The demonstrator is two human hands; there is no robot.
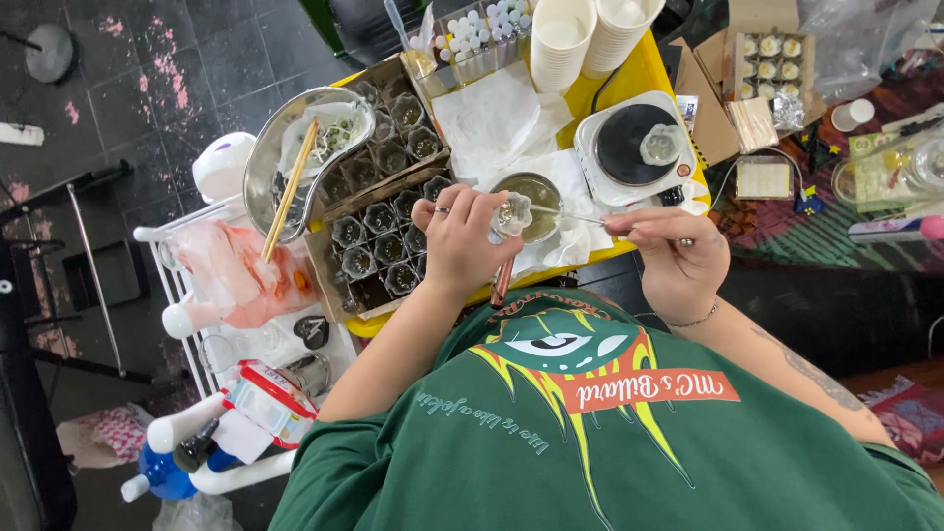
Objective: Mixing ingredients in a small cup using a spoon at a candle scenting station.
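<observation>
My left hand [457, 241] holds a small clear flower-shaped cup [511, 213] over the yellow table [644, 74]. In my right hand [677, 264] is a thin metal spoon [575, 216] whose tip reaches toward the cup and a small round bowl of dark liquid [539, 197]. The bowl rests on white paper [492, 123]. Under my left hand sits a cardboard tray [339, 285] filled with several more clear cups.
A metal dish with chopsticks [290, 162] lies at the left. A white scale with a black plate [634, 146] stands to the right, stacked paper cups [580, 39] behind it. A white rack [211, 334] carries bags and bottles at lower left. A box of small filled cups [772, 59] sits far right.
</observation>
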